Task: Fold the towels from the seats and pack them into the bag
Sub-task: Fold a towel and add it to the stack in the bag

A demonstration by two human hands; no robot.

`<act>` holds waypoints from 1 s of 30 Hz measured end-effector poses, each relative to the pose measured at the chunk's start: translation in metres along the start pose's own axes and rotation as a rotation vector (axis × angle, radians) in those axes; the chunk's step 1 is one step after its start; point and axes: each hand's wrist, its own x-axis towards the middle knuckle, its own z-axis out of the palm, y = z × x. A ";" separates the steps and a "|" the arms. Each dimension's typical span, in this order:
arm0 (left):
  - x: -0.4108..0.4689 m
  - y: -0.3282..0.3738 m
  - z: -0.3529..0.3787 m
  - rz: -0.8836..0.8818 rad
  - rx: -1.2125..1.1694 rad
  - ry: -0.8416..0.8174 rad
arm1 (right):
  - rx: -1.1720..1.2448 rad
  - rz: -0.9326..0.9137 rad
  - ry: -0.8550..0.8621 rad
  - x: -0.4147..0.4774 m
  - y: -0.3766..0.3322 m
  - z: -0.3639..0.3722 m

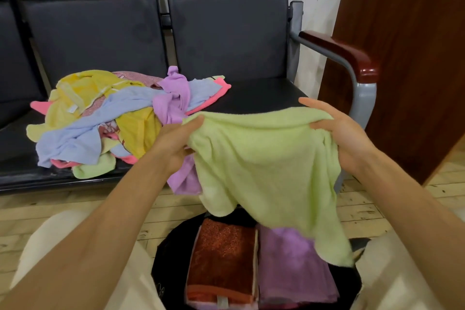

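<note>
Towel pile (113,118) on seat (264,93), bag (171,254) below.

Held towel (264,158) pale lime green, plain. Pile (113,118): yellow, light blue, lilac, pink, green. Bag (171,254) black, holding a rust-brown textured towel (221,259) and a purple one (292,267); seats (226,33) black.

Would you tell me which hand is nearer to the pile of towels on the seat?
Left. The left hand grips the green towel right beside the pile of towels; the right hand holds the towel's far edge, away from it.
</note>
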 end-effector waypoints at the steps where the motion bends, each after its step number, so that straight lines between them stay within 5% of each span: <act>1: -0.001 0.004 0.000 -0.034 -0.127 -0.037 | 0.052 -0.017 0.049 0.000 -0.002 0.001; 6: 0.002 0.012 -0.001 -0.026 -0.340 -0.042 | 0.315 0.049 0.163 0.003 0.003 0.000; 11: 0.004 0.009 -0.003 0.189 0.337 0.146 | 0.268 0.144 0.108 0.008 0.013 -0.002; 13: 0.001 0.010 -0.003 0.230 0.375 0.158 | 0.299 0.173 0.070 0.008 0.012 -0.002; 19: -0.002 0.022 -0.007 -0.009 -0.194 -0.016 | 0.213 0.035 0.259 0.011 0.011 0.003; 25: 0.004 0.014 -0.012 0.304 0.486 0.138 | 0.153 -0.059 0.395 0.011 0.013 0.000; 30: 0.008 0.014 -0.018 0.435 0.989 0.207 | 0.217 0.012 0.229 0.011 0.010 -0.001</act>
